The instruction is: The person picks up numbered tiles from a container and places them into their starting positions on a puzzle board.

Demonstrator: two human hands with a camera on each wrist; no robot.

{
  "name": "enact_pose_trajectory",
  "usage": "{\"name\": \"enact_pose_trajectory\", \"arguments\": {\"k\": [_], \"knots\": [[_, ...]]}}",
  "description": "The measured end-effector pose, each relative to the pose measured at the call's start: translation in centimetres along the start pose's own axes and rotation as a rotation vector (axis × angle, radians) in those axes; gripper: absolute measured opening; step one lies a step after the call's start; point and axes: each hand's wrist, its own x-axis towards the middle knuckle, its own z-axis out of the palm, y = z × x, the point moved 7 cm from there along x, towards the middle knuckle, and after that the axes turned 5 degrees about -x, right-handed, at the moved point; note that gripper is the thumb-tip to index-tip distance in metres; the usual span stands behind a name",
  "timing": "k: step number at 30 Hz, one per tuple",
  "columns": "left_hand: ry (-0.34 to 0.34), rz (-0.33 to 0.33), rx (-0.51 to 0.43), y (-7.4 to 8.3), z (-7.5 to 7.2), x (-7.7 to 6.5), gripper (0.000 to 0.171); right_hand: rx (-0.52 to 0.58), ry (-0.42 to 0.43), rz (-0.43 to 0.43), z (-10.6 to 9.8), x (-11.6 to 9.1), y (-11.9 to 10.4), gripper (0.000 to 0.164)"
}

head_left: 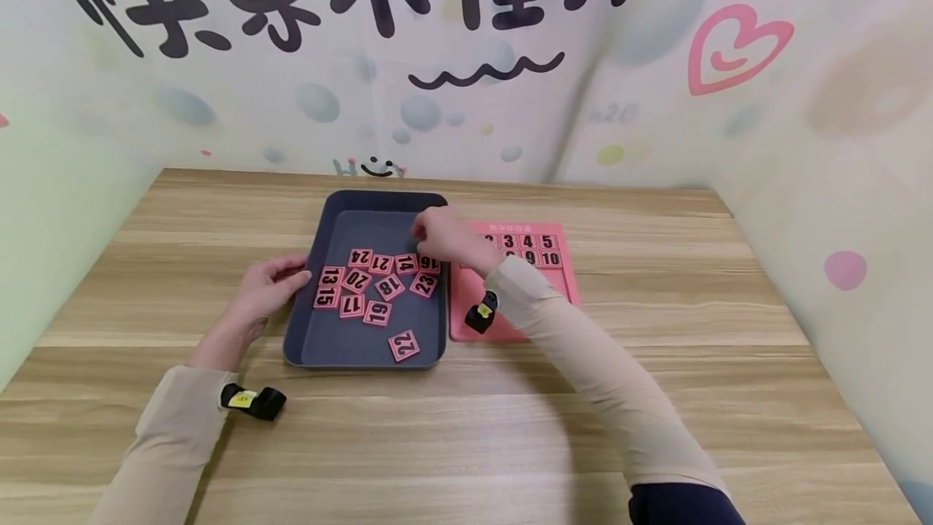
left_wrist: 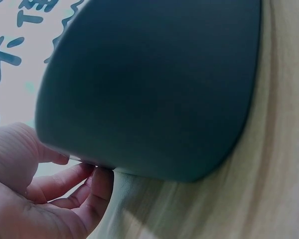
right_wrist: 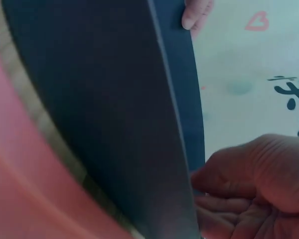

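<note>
Beige sleeves [head_left: 605,379] cross the tabletop [head_left: 408,444]. The left hand [head_left: 271,292] pinches the tray [head_left: 321,343]; the right hand [head_left: 453,238] bends its fingers beside the number tiles [head_left: 377,313] inside, their hold hidden. Probably picking one; next calls for carrying it to the pink board [head_left: 466,292].

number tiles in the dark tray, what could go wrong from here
The left hand holds the dark tray by its edge; a tug or tilt might slide the loose number tiles about.
Those tiles face different ways, so one could be misread or set down turned.
The right arm crosses above the pink board, so its wrist camera might nudge the board tiles.
</note>
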Motion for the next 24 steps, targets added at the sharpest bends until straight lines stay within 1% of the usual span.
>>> {"name": "enact_pose_trajectory", "arguments": {"k": [2, 4, 8, 12, 15, 17, 19, 24], "knots": [[-0.001, -0.005, 0.002, 0.0, 0.0, 0.0, 0.046, -0.003, -0.016, 0.025, 0.2, 0.3, -0.4, 0.026], [-0.001, -0.009, 0.000, 0.0, 0.0, -0.1, 0.046, 0.010, -0.027, 0.030, 0.3, 0.5, -0.9, 0.026], [-0.003, -0.013, 0.003, 0.0, 0.0, -0.1, 0.047, 0.037, -0.022, 0.003, 0.5, 1.0, -1.5, 0.024], [-0.005, -0.020, 0.000, -0.1, 0.0, 0.0, 0.047, 0.100, 0.012, -0.022, 0.5, 1.4, -1.5, 0.023], [-0.005, -0.021, -0.001, -0.2, 0.0, 0.1, 0.047, 0.157, 0.065, -0.018, 0.3, 1.5, -1.1, 0.023], [-0.005, -0.019, 0.000, -0.2, 0.1, 0.1, 0.047, 0.172, 0.094, -0.009, 0.1, 1.5, -0.8, 0.025], [-0.006, -0.018, 0.001, -0.2, 0.1, 0.1, 0.047, 0.154, 0.092, -0.003, 0.2, 1.6, -0.5, 0.028], [-0.003, -0.018, -0.002, -0.2, 0.1, 0.1, 0.046, 0.061, 0.015, -0.017, 1.0, 1.8, -0.2, 0.034]]}}
